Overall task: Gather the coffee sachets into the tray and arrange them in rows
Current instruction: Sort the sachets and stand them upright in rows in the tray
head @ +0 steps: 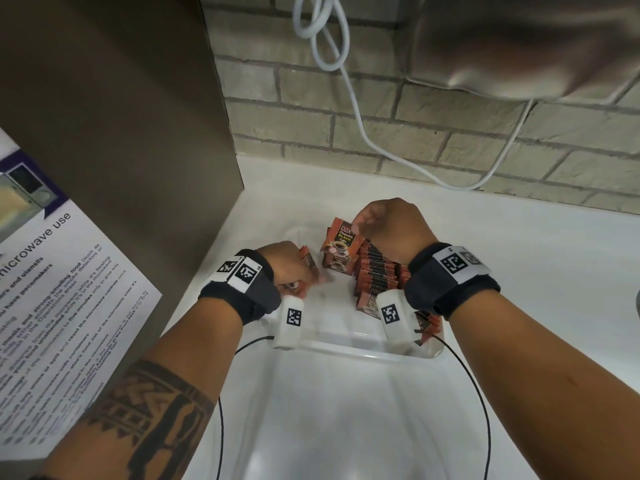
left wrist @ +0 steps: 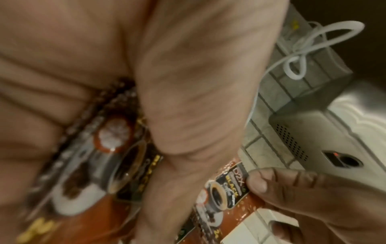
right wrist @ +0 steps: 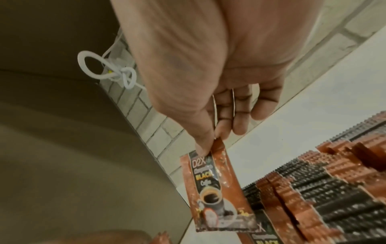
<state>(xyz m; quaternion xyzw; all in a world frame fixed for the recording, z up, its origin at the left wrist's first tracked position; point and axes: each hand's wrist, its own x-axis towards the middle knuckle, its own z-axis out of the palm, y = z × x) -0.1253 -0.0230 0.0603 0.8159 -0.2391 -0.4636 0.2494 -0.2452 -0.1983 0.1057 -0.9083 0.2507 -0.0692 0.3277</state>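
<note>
Three views: one from the head, one from each wrist.

The head camera looks steeply down past both forearms at the tabletop point(head: 346, 410) and brick wall point(head: 433, 133). Each wrist camera sits close under its palm, facing along the fingers. All three share the knotted white cable point(head: 322, 26) and the pinched sachet point(right wrist: 219, 189).

The sachet point(head: 341, 247) pinched in the right hand point(head: 391, 226) reads "D2X" at the top, then "BLACK" in yellow capitals and a script word that looks like "Coffee" — the small line between them is too blurred to read. The same print shows on it in the right wrist view point(right wrist: 217, 189). At the left edge a printed notice point(head: 59, 306) carries the heading "microwave use" — in its bold lines "strong-smelling food" and "five minutes" can be made out; the rest is too small.
</note>
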